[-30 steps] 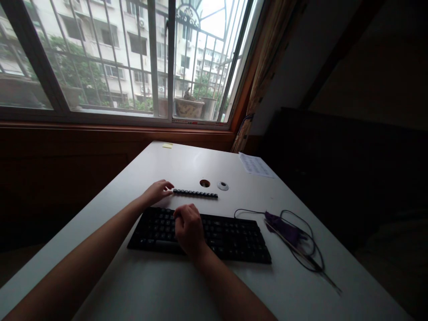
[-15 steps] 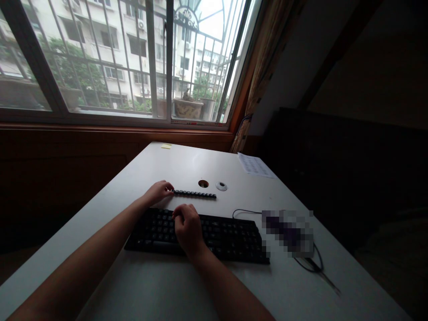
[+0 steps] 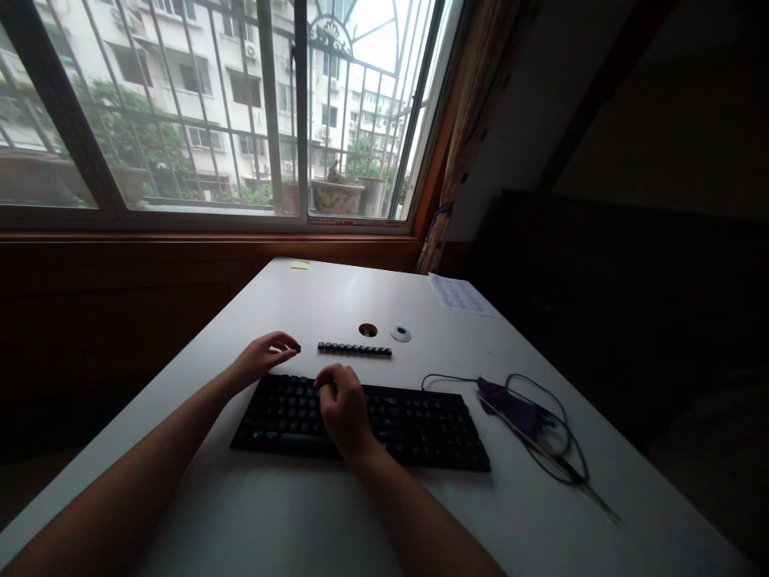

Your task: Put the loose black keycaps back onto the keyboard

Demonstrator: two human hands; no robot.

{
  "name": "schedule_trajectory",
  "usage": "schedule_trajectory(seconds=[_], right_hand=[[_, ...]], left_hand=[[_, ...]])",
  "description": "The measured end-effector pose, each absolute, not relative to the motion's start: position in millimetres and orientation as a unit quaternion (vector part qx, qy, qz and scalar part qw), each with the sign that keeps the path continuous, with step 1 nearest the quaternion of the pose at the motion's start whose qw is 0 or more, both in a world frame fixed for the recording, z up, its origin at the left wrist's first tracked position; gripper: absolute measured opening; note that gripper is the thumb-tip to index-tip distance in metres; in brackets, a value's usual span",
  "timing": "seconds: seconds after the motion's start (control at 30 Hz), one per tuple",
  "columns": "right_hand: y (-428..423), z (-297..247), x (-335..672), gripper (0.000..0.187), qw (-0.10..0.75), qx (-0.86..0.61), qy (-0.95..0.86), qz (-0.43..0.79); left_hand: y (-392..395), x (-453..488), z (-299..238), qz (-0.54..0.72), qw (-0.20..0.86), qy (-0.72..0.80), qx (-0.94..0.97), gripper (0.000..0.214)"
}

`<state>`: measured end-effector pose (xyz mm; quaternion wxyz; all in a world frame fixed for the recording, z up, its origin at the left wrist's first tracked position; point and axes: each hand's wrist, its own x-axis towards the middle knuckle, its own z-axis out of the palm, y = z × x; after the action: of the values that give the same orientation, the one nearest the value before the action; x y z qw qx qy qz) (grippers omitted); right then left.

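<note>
A small black keycap (image 3: 297, 349) is pinched between the thumb and fingertips of my left hand (image 3: 264, 357), just above the desk. Right of it lies a straight row of black keycaps (image 3: 356, 350), apart from my fingers. The black keyboard (image 3: 432, 429) rests in front of me, with the row beyond its far edge. My right hand (image 3: 345, 405) is over the keyboard's middle, its fingers curled in. Whatever those fingers hold, if anything, is hidden, and the hand covers some of the keys.
On the white desk (image 3: 288, 513), a purple cloth (image 3: 510, 407), a looped black cable (image 3: 568, 409) and a thin brush-like tool (image 3: 592, 493) lie to the right. Farther back are a round hole (image 3: 368, 329), its ring cover (image 3: 400, 333), a printed sheet (image 3: 461, 294) and a yellow note (image 3: 300, 264).
My left hand has moved left, away from the row's left end, with a keycap in its fingertips. My right hand has stayed over the keyboard. The view has shifted slightly.
</note>
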<state>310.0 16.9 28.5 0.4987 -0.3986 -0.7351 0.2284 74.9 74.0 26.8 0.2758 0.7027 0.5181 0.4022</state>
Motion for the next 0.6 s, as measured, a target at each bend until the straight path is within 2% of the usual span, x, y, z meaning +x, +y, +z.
schedule_trajectory(seconds=[0.3,0.6], right_hand=[[24.5,25.7,310.0,0.02,0.523,-0.413,-0.663,0.341],[24.7,26.7,310.8,0.016,0.509,-0.416,-0.662,0.36]], left_hand=[[29.5,73.3,20.6,0.436,0.307,0.525,0.664,0.032],[27.7,77.9,31.2,0.442,0.329,0.499,0.668,0.028]])
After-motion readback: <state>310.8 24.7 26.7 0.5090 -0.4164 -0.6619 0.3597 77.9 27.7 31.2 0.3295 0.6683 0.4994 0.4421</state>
